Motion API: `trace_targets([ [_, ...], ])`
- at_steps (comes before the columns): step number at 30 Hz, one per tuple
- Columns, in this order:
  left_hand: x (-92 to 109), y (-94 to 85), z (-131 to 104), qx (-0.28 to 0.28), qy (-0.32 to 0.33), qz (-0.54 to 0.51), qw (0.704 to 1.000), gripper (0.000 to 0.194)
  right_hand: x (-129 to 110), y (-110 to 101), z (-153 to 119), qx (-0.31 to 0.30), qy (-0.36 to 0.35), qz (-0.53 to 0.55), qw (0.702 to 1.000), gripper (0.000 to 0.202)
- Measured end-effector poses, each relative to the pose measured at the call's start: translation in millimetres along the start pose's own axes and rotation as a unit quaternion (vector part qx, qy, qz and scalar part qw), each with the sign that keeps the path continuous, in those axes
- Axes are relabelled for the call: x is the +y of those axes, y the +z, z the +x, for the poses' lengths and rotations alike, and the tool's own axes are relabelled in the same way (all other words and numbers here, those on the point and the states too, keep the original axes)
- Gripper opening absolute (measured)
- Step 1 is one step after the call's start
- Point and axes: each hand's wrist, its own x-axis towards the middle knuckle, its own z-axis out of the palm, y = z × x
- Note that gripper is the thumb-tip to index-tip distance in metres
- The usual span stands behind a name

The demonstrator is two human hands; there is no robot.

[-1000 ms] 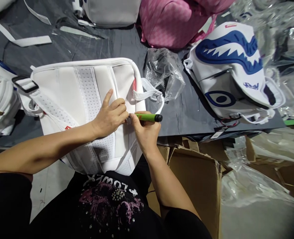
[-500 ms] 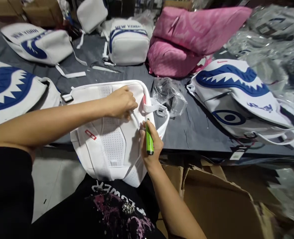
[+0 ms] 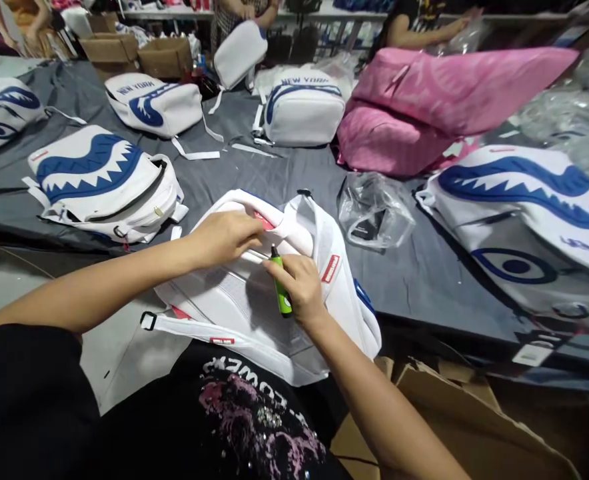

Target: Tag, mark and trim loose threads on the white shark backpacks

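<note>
A white backpack (image 3: 234,293) with red labels on its straps rests across my lap against the table edge, back panel up. My left hand (image 3: 232,237) is closed on the backpack's upper edge, beside a red patch (image 3: 263,221). My right hand (image 3: 298,283) holds a green pen (image 3: 282,293), its dark end with a pale tip pointing up toward the backpack's top. The right fingers are wrapped round the pen, close to the left fingertips. A clear plastic bag (image 3: 376,212) lies just right of the backpack.
Several white backpacks with blue designs stand on the dark table (image 3: 304,167), and a pink bag (image 3: 424,113) is behind. Open cardboard (image 3: 464,413) sits below at right. People's arms (image 3: 419,33) and boxes (image 3: 164,57) show at the far side.
The backpack has turned, its labelled strap now on the right. The pen's tip shows beside the left hand's fingers. The view has shifted, showing more of the left side and people behind.
</note>
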Motion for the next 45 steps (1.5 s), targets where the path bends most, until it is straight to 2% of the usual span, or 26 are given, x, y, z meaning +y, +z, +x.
trace_targets([
  [2, -11.2, 13.8, 5.3, 0.087, 0.010, 0.025, 0.996, 0.020, 1.9, 11.2, -7.1, 0.012, 0.009, -0.010, 1.000, 0.028],
  [4, -18.4, 21.5, 15.1, 0.126, 0.005, 0.049, 0.991, 0.032, -3.1, 14.7, -11.0, 0.018, 0.011, -0.014, 1.000, 0.030],
  [5, -21.7, 25.1, 22.1, 0.113, 0.001, 0.056, 0.992, 0.044, -7.1, 14.7, -11.7, 0.013, 0.016, -0.012, 1.000, 0.030],
  [7, -28.7, 34.4, 39.7, 0.043, -0.007, 0.062, 0.997, 0.068, -14.4, 13.6, -11.5, -0.002, 0.026, -0.002, 1.000, 0.026],
  [10, -37.1, 52.1, 68.0, -0.070, -0.012, 0.055, 0.996, 0.078, -14.0, 10.5, -11.8, -0.044, 0.041, -0.005, 0.998, 0.017],
  [12, -38.6, 61.1, 81.0, -0.109, -0.012, 0.046, 0.993, 0.086, -5.2, 6.3, -13.7, -0.083, 0.038, -0.017, 0.996, 0.012],
  [14, -36.4, 66.4, 86.4, -0.124, -0.005, 0.053, 0.991, 0.103, 5.6, 0.8, -15.9, -0.116, 0.050, 0.000, 0.992, 0.022],
  [16, -31.8, 69.7, 85.9, -0.132, 0.010, 0.076, 0.988, 0.117, 14.0, -3.5, -17.3, -0.123, 0.104, 0.048, 0.986, 0.035],
  [19, -24.2, 75.6, 83.2, -0.155, 0.038, 0.116, 0.980, 0.127, 20.2, -3.4, -15.8, -0.092, 0.272, 0.104, 0.952, 0.041],
  [21, -20.8, 80.7, 84.1, -0.166, 0.034, 0.132, 0.977, 0.125, 23.8, -0.7, -12.7, -0.085, 0.350, 0.117, 0.925, 0.036],
  [22, -19.7, 83.1, 85.3, -0.167, 0.028, 0.136, 0.976, 0.122, 26.4, 0.3, -10.9, -0.091, 0.366, 0.124, 0.918, 0.031],
  [26, -18.3, 87.9, 90.0, -0.152, 0.020, 0.140, 0.978, 0.100, 41.5, -4.4, -3.3, -0.144, 0.355, 0.166, 0.909, 0.023],
  [31, -18.6, 88.4, 90.9, -0.147, 0.018, 0.133, 0.980, 0.080, 54.7, -21.1, 15.9, -0.269, 0.324, 0.182, 0.888, 0.036],
  [34, -19.1, 91.1, 92.7, -0.160, 0.016, 0.129, 0.978, 0.083, 57.1, -25.2, 31.2, -0.338, 0.322, 0.175, 0.867, 0.038],
  [37, -20.2, 94.7, 96.8, -0.192, 0.017, 0.136, 0.972, 0.101, 60.0, -23.6, 39.5, -0.380, 0.304, 0.172, 0.857, 0.035],
  [40, -22.8, 98.5, 101.3, -0.211, 0.010, 0.130, 0.969, 0.112, 65.4, -21.7, 37.2, -0.384, 0.286, 0.159, 0.863, 0.036],
  [45, -28.4, 105.4, 103.2, -0.185, 0.008, 0.105, 0.977, 0.088, 76.0, -21.0, 27.1, -0.343, 0.294, 0.179, 0.874, 0.032],
])
